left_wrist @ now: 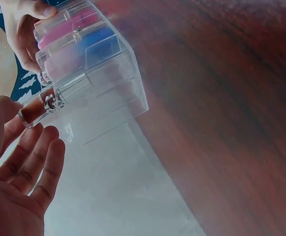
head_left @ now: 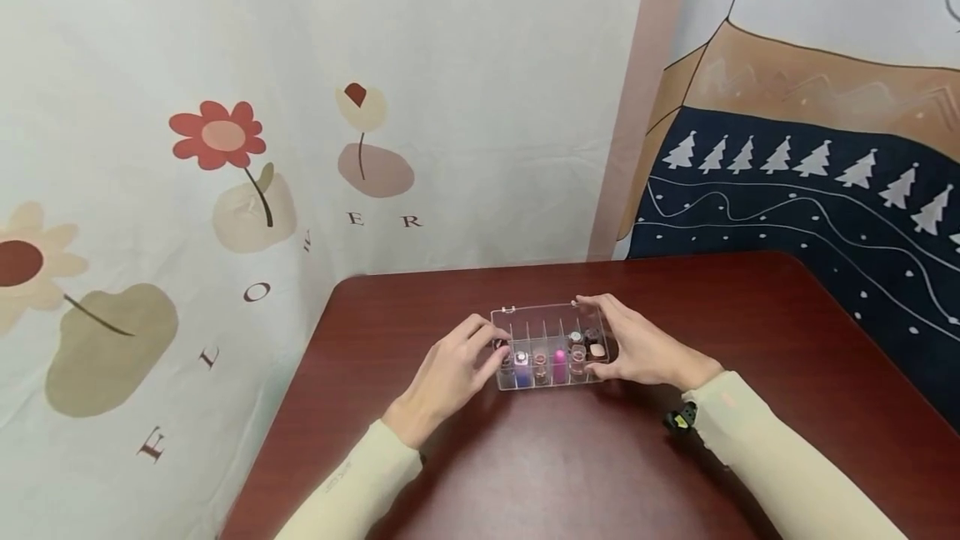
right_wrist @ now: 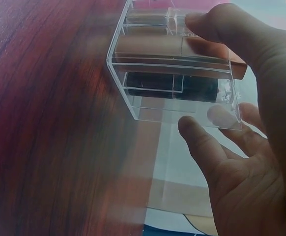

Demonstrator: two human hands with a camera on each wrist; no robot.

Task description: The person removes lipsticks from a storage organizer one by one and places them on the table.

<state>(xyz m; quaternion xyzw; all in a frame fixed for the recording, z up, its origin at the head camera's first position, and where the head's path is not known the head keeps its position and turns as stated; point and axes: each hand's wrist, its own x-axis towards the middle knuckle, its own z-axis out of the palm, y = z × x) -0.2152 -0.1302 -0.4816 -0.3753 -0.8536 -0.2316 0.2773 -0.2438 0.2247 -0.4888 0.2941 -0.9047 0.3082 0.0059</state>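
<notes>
Pinching the little clear-and-brown tube (left_wrist: 34, 111) between thumb and index, your left hand (head_left: 450, 361) is the nearer one, its other fingers off the tube. From that palm, in the left wrist view, the tube sits just past 12 o'clock, long axis aimed at roughly 2, pretty much lined up with the end slot of the clear organizer (left_wrist: 114, 83). Can't tell how deep its inner end goes. In the head view that's the box's 9 o'clock end; your right hand (head_left: 641, 344) grips the 3 o'clock end, thumb and fingers clamped on the edges. Box looks like thin, shiny plastic with straight dividers; the pink tube (head_left: 559, 367) is smooth and round-topped. Table's (head_left: 540, 473) glossy reddish wood-grain.
</notes>
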